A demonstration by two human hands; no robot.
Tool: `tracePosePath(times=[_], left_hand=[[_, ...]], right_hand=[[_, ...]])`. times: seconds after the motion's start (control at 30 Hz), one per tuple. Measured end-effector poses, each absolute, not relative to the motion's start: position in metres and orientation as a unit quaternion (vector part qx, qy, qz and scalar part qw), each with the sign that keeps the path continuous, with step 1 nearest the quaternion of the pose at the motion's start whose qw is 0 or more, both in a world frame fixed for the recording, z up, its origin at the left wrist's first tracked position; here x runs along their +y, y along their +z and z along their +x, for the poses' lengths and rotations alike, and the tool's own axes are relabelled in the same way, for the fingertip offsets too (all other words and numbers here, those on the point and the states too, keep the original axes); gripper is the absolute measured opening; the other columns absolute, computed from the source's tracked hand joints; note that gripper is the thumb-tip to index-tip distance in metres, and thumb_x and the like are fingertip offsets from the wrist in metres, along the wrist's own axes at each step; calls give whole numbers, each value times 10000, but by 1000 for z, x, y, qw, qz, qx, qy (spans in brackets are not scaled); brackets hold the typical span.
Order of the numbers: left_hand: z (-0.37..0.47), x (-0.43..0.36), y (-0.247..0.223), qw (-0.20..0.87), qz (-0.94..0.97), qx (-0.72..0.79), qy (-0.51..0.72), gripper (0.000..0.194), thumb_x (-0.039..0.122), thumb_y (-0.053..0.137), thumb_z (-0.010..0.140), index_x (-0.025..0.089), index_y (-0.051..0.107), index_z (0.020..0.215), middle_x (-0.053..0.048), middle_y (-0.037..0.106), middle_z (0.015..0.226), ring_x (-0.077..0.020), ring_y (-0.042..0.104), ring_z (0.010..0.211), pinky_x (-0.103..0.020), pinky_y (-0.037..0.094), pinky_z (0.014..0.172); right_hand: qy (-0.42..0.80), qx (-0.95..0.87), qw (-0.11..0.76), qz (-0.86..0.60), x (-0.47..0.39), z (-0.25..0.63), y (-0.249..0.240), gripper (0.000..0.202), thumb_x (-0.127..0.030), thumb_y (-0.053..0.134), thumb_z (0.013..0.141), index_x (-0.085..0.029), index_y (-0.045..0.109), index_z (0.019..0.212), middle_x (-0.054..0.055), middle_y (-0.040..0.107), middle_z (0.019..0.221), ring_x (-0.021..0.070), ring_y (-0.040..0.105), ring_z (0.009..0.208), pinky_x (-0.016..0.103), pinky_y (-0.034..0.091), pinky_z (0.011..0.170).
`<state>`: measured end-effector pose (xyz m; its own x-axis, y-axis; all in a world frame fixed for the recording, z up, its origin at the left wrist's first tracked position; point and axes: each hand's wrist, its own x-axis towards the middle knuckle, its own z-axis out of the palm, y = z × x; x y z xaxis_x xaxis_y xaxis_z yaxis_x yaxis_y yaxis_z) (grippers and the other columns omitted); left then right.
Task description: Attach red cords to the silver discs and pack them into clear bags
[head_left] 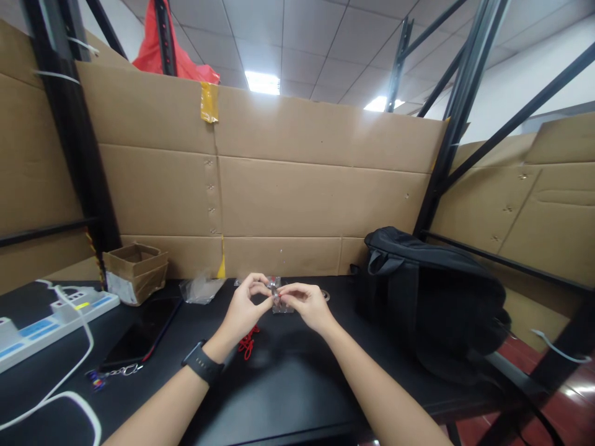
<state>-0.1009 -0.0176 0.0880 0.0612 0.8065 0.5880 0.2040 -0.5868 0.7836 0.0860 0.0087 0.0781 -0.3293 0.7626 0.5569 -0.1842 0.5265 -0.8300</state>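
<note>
Near the middle of the black tabletop (274, 384), my left hand (248, 303) and my right hand (309, 303) meet fingertip to fingertip. Both pinch a small shiny ring-like object (274, 291), partly hidden by the fingers and too small to make out fully. Just behind and below it lies a clear plastic piece (282, 308). A tangle of red cord (248, 344) rests on the table beneath my left wrist. Part of a round beige item (326, 295) shows beyond my right hand.
A black backpack (432, 297) fills the right side. To the left are a white power strip (56, 325) with cables, a dark phone (142, 331) with a keychain, a small open cardboard box (136, 272) and a clear plastic bag (201, 290). A cardboard wall (279, 198) stands behind.
</note>
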Motion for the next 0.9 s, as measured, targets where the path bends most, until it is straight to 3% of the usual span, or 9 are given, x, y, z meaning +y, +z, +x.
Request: tracePosePath(times=[0.27,0.43,0.6,0.77,0.9], left_hand=[[-105,-11,82,276,691,372,555,432,272,751,780,221,458,1093,-4,697,818,-193,698,894,-350,512,891],[-106,-12,84,279,702,359,548,453,247,738,780,214,476,1149,-4,702,842,-181,701,864,-336,520,874],[-105,-14,86,299,732,345,506,396,264,668,839,192,556,1212,-35,717,918,-182,687,895,-335,501,915],[-102,-14,89,303,749,351,473,278,367,547,925,176,676,1080,-70,718,1016,-198,665,938,-315,497,894],[-103,-20,90,247,775,386,436,239,374,621,870,196,692,1012,-42,721,986,-199,648,943,-297,473,892]], right_hand=[[245,-797,492,-249,7,90,79,167,-342,593,929,-218,704,940,47,707,888,179,669,768,286,528,715],[111,-851,450,-248,-3,89,86,122,-235,480,972,-220,601,970,51,621,956,171,611,849,286,493,790],[81,-856,430,-276,-9,87,87,77,-217,459,957,-218,529,990,93,486,1188,162,601,897,308,508,838],[69,-846,443,-288,-4,89,83,63,-209,471,940,-211,514,987,104,431,1214,167,598,905,338,515,860],[72,-857,424,-284,-4,92,83,71,-218,459,952,-217,511,1001,98,421,1229,169,606,927,345,513,879]])
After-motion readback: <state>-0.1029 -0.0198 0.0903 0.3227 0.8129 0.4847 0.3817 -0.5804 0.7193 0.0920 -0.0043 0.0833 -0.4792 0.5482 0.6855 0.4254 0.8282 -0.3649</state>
